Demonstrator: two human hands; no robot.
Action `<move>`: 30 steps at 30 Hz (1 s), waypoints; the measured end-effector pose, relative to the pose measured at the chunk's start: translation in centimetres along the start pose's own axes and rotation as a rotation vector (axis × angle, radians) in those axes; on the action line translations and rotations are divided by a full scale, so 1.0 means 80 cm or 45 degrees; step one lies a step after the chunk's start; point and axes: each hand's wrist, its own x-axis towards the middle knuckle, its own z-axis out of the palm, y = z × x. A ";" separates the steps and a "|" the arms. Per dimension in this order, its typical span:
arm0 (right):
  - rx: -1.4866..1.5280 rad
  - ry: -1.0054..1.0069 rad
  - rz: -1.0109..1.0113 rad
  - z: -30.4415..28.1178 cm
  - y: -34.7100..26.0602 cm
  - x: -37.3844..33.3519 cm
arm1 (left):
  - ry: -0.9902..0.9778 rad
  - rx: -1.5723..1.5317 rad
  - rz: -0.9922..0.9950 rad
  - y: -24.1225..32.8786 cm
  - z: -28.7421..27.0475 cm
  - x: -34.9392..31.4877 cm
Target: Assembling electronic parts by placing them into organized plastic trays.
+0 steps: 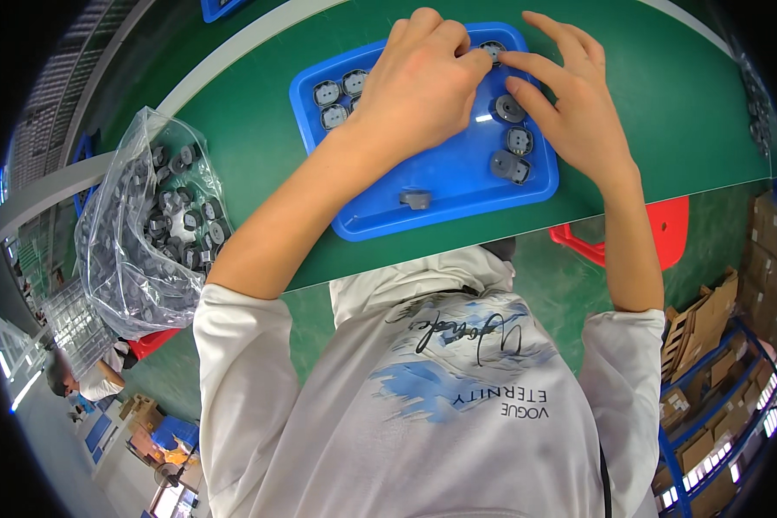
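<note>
Over the far part of a blue tray (457,217), my left hand (423,82) is closed, fingers curled and thumb pressed in. Whatever it pinches is hidden behind the knuckles. A small grey plastic part (492,52) with a pale face lies at the tray's far right, by my left fingertips and my right index fingertip. My right hand (578,104) is open at the right rim, thumb and fingers apart. Under it are a round dark grey part (508,109) and several similar ones. More grey parts (327,92) sit at the tray's left, some covered by my left hand.
A clear plastic bag (142,233) full of grey parts stands on the green table (241,164) at the left. One part (415,199) lies near the tray's front. A red stool (665,233) is below the table edge. Another person (95,375) is far left.
</note>
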 end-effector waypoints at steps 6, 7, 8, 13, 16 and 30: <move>-0.193 -0.028 -0.092 0.004 0.012 -0.024 | 0.020 -0.049 0.011 -0.005 -0.004 -0.002; -0.193 -0.029 -0.092 0.004 0.009 -0.026 | 0.004 -0.043 -0.027 -0.005 -0.006 -0.001; -0.266 -0.047 -0.109 0.006 0.006 -0.027 | 0.004 -0.044 -0.027 -0.005 -0.007 -0.001; -0.346 -0.066 -0.164 0.012 0.006 -0.023 | 0.051 -0.031 -0.018 -0.010 -0.005 -0.001; -0.147 -0.094 -0.094 0.013 0.005 -0.019 | 0.040 -0.075 -0.032 -0.006 -0.009 0.003; 0.087 0.043 -0.130 0.005 0.007 -0.011 | 0.059 0.010 -0.090 -0.004 -0.004 0.022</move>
